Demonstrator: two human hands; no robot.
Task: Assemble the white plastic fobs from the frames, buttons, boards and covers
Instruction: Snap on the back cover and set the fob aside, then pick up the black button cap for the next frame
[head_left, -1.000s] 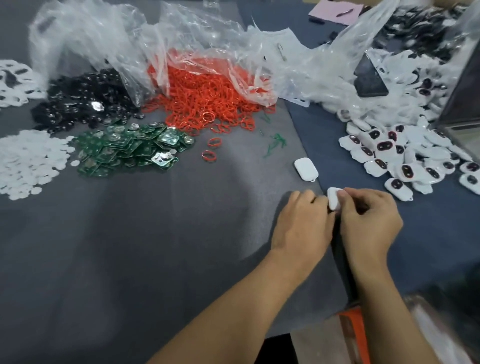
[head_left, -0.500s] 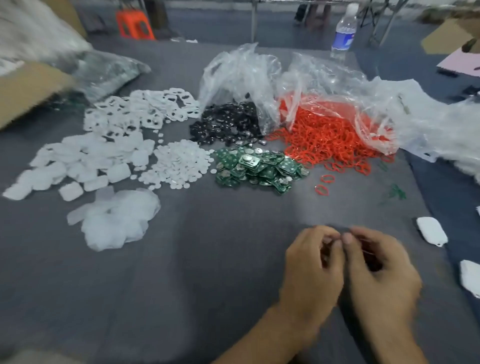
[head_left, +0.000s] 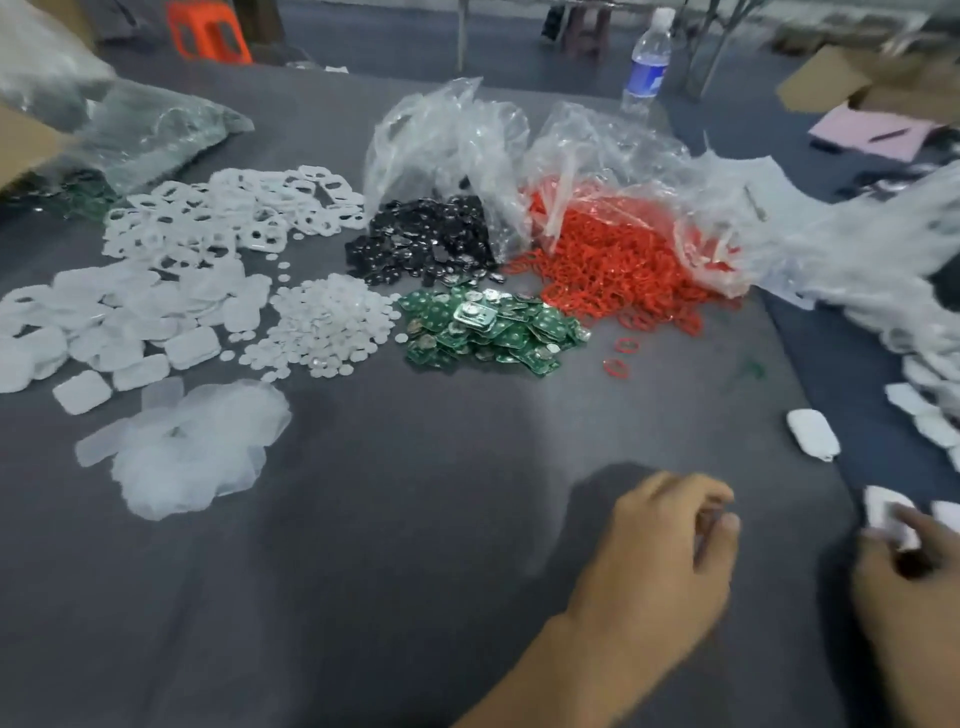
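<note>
The 2 hands are now apart: the right hand pinches a white fob, probably finished, toward the right. The left hand is curled; if it holds anything, I cannot tell.

The boards are lying mid-frame, with discs sitting just left, buttons behind, rings to the right and frames at upper left.

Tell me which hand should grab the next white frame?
Probably the left. The left hand lies nearer the pile of white frames and looks empty, though blurred; the right hand is off at the edge, gripping a white fob.
</note>
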